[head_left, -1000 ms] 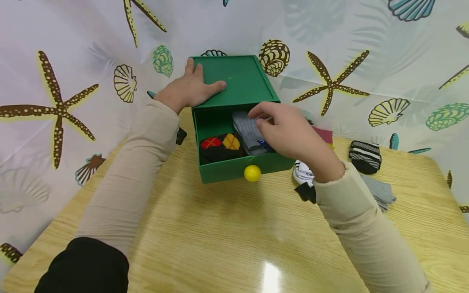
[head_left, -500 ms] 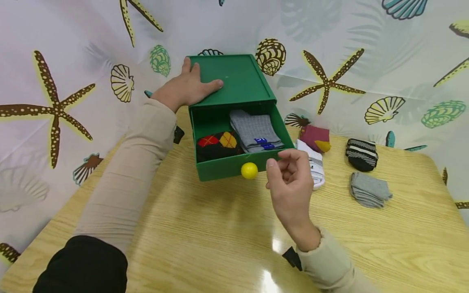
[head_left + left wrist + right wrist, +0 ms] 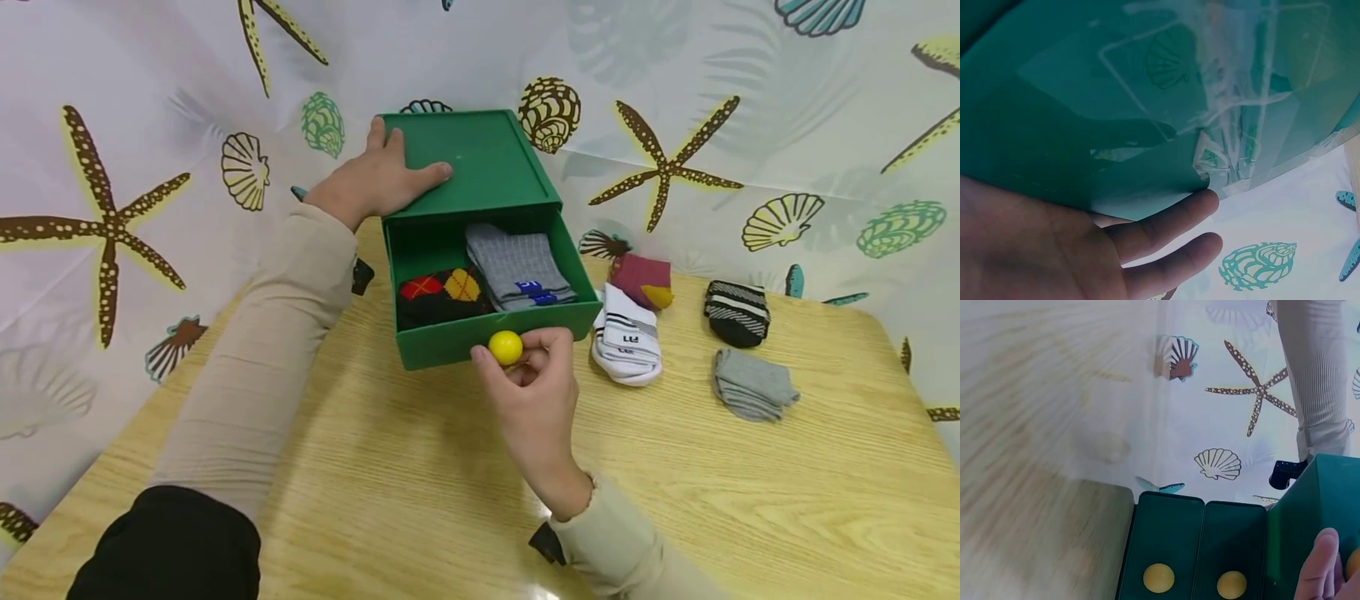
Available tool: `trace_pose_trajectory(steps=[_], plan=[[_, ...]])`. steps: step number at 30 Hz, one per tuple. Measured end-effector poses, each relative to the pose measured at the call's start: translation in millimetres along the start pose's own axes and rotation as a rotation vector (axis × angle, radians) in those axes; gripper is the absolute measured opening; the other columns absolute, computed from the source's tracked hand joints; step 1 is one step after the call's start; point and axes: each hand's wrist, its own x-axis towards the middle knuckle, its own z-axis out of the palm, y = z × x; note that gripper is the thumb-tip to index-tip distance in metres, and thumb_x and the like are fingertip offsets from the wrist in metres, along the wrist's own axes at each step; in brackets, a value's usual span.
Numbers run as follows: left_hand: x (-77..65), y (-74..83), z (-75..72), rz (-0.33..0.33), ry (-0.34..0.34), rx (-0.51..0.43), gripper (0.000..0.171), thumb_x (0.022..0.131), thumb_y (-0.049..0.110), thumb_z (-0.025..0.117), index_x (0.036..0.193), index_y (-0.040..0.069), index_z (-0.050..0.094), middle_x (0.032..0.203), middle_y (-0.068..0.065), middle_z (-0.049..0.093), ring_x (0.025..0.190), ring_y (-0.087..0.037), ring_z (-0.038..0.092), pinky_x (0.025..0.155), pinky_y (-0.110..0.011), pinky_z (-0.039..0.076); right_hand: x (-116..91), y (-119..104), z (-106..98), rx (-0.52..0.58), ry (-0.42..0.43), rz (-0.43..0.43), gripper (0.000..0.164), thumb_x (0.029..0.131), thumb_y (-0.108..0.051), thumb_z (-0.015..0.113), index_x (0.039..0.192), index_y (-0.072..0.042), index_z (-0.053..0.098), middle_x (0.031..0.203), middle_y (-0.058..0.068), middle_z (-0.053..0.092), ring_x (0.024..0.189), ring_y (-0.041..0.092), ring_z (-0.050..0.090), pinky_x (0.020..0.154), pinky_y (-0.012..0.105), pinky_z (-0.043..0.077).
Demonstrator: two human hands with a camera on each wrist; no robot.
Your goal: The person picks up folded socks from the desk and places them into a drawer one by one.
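A green chest [image 3: 472, 162] stands against the patterned cloth, its top drawer [image 3: 442, 346] pulled out. In the drawer lie black argyle socks [image 3: 442, 300] at the left and grey checked socks [image 3: 525, 267] at the right. My left hand [image 3: 375, 179] rests on the chest's top left edge, fingers spread; the left wrist view shows two fingers [image 3: 1166, 225] against its side. My right hand [image 3: 536, 408] is at the drawer's yellow knob [image 3: 506, 347], thumb on the left and index finger on the right. Its thumb [image 3: 1321, 562] shows in the right wrist view.
On the table [image 3: 675, 500], right of the chest, lie white socks [image 3: 628, 337], maroon socks [image 3: 640, 279], black striped socks [image 3: 737, 312] and grey socks [image 3: 753, 383]. Two shut drawers [image 3: 1169, 537] with yellow knobs appear in the right wrist view.
My right hand has left the grey checked socks in the drawer and come down and left to the yellow knob, where its fingers now close round it. The left hand stays on the chest.
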Motion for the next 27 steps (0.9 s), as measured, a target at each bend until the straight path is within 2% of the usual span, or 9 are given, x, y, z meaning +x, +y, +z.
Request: trace_pose_trajectory(steps=[4, 8, 12, 20, 27], plan=[[-1.1, 0.6, 0.6, 0.003, 0.005, -0.001, 0.101, 0.098, 0.073, 0.024, 0.155, 0.006, -0.024, 0.158, -0.012, -0.038, 0.146, -0.051, 0.019, 0.114, -0.059, 0.026, 3.6, 0.2, 4.6, 0.000, 0.014, -0.008, 0.042, 0.088, -0.018, 0.082, 0.103, -0.004, 0.045, 0.071, 0.008, 0.063, 0.056, 0.020, 0.054, 0.054, 0.025, 0.050], [-2.0, 2.0, 0.5, 0.009, 0.012, -0.001, 0.100, 0.098, 0.073, 0.025, 0.155, 0.006, -0.023, 0.158, -0.012, -0.038, 0.147, -0.050, 0.018, 0.114, -0.059, 0.025, 6.4, 1.0, 9.5, 0.028, 0.009, -0.005, 0.043, 0.088, -0.018, 0.081, 0.104, -0.005, 0.043, 0.074, 0.010, 0.067, 0.055, 0.021, 0.061, 0.053, 0.028, 0.055], [-1.8, 2.3, 1.2, 0.006, 0.019, -0.005, 0.100, 0.098, 0.072, 0.025, 0.155, 0.006, -0.023, 0.159, -0.012, -0.037, 0.147, -0.050, 0.019, 0.114, -0.059, 0.027, 8.1, 2.7, 15.3, 0.100, 0.024, 0.002, 0.041, 0.090, -0.017, 0.078, 0.105, -0.007, 0.041, 0.078, 0.012, 0.071, 0.051, 0.025, 0.064, 0.049, 0.033, 0.056], [-2.4, 3.8, 0.7, 0.000, 0.020, -0.015, 0.099, 0.099, 0.071, 0.026, 0.155, 0.007, -0.024, 0.159, -0.012, -0.037, 0.147, -0.050, 0.015, 0.115, -0.059, 0.024, 10.9, 8.1, 24.2, 0.311, 0.027, -0.019, 0.036, 0.092, -0.010, 0.073, 0.104, -0.009, 0.038, 0.071, 0.019, 0.068, 0.042, 0.027, 0.060, 0.044, 0.035, 0.055], [-3.6, 3.3, 1.4, -0.014, 0.026, -0.028, 0.100, 0.098, 0.072, 0.026, 0.156, 0.009, -0.024, 0.159, -0.010, -0.037, 0.147, -0.052, 0.016, 0.116, -0.061, 0.020, 11.4, 11.3, 27.4, 0.367, 0.038, -0.031, 0.035, 0.092, -0.010, 0.072, 0.103, -0.008, 0.038, 0.069, 0.029, 0.064, 0.043, 0.024, 0.060, 0.043, 0.034, 0.054]])
